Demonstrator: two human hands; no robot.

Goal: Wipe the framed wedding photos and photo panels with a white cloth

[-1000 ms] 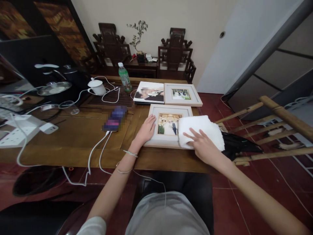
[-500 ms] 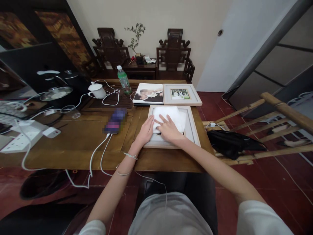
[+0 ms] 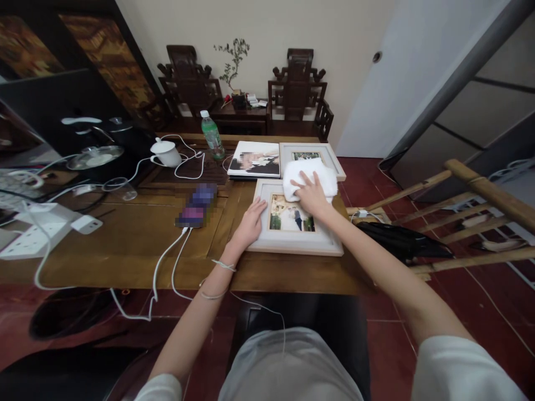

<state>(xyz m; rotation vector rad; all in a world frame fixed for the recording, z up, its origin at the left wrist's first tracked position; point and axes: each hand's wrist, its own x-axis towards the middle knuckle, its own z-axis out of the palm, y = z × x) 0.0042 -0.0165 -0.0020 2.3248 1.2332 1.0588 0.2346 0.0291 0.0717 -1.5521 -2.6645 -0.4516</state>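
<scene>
A light wooden picture frame point(image 3: 263, 243) lies flat on the table near its right end, with a photo point(image 3: 288, 220) in its middle. My left hand point(image 3: 251, 224) rests on the frame's left side, fingers stretched out and open. Under my right hand point(image 3: 310, 195) is a folded white cloth point(image 3: 320, 174), held by spread fingers at the frame's upper right corner. The cloth covers that corner and overlaps part of a second picture frame point(image 3: 335, 161) lying behind.
Left of the second frame lies a photo book point(image 3: 256, 159), beside a green-labelled bottle point(image 3: 212, 136). A phone point(image 3: 197, 205) with white cables, a lidded white cup point(image 3: 165, 153) and a power strip point(image 3: 35, 236) occupy the table's left side. A bamboo rack point(image 3: 434, 228) stands right.
My right hand has slid the white cloth up and right, from the middle of the near frame to its far right corner, uncovering the photo. My left hand stays at the left edge.
</scene>
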